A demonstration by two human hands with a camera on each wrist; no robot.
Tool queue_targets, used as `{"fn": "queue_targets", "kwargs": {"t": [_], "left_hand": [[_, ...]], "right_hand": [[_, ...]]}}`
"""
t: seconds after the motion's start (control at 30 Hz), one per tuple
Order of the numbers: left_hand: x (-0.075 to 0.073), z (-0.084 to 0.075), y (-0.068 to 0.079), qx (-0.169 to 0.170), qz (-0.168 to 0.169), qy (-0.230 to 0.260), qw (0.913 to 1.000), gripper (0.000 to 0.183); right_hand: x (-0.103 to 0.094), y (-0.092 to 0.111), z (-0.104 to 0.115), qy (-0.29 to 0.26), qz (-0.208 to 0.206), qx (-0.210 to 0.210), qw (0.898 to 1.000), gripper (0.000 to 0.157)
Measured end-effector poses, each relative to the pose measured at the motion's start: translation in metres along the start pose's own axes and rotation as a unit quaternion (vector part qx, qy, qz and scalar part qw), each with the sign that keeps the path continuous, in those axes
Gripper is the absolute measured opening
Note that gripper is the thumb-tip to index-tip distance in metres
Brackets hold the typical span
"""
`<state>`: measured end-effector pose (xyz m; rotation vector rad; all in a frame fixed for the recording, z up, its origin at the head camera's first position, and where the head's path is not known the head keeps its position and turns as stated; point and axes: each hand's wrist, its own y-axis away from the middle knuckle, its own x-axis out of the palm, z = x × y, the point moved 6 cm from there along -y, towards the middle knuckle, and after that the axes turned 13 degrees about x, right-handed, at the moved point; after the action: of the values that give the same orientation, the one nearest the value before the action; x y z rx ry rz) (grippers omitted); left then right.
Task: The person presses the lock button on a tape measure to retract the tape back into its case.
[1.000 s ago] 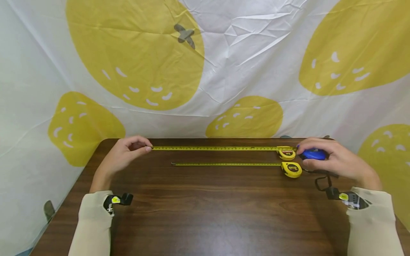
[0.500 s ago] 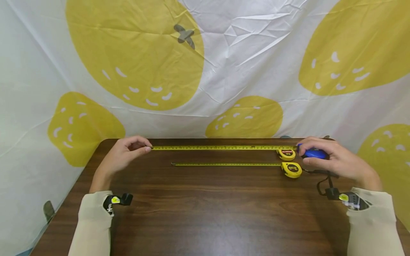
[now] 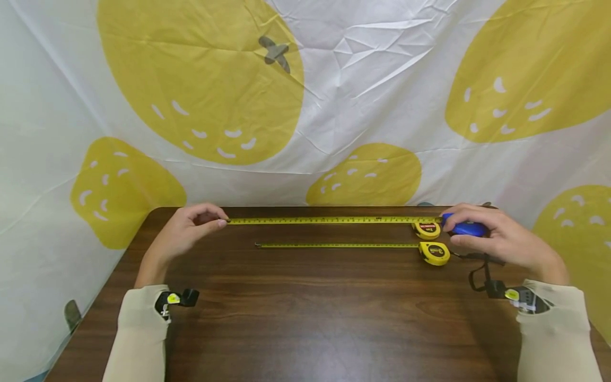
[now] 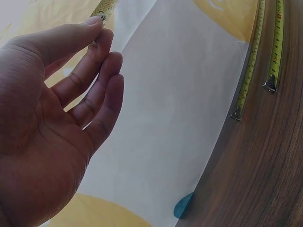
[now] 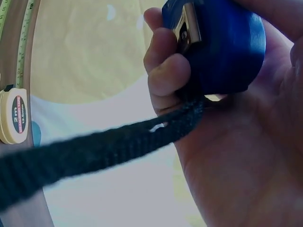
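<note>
My left hand [image 3: 183, 225] pinches the hooked end of a long yellow blade [image 3: 324, 220] between thumb and index finger; its other fingers are loosely bent. That blade runs across to a blue tape measure [image 3: 467, 228], whose case my right hand [image 3: 501, 231] grips, fingers wrapped round it in the right wrist view. A dark woven strap [image 5: 104, 146] hangs from the case. Beneath the stretched blade sits a small yellow tape measure [image 3: 427, 230] marked 2 m. In front of it lies another yellow tape measure [image 3: 435, 253], its thinner blade [image 3: 334, 245] pulled out leftward.
Both yellow tapes' blades lie on the brown wooden table [image 3: 305, 318], their metal hooks toward the left, as the left wrist view shows. A white cloth [image 3: 334, 106] with yellow fruit prints hangs right behind the table's back edge. Wrist cameras with straps sit at both cuffs.
The right end of the stretched blade has risen slightly and overlaps the small yellow tape measure less in the head view. The blue tape measure's strap swings a little; both hands stay almost still.
</note>
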<state>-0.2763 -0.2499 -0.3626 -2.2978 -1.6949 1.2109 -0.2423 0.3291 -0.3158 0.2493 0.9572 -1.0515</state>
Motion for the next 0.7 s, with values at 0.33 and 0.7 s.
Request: {"fn": "queue_targets", "kwargs": {"t": [0.33, 0.7], "left_hand": [[0.000, 0.002, 0.000, -0.002, -0.002, 0.005, 1.0000, 0.009], [0.001, 0.003, -0.001, -0.013, 0.000, 0.009, 0.9999, 0.010]], "right_hand": [[0.001, 0.003, -0.009, 0.020, -0.019, 0.095, 0.995, 0.049], [0.000, 0.004, -0.017, 0.007, -0.011, 0.162, 0.987, 0.057]]}}
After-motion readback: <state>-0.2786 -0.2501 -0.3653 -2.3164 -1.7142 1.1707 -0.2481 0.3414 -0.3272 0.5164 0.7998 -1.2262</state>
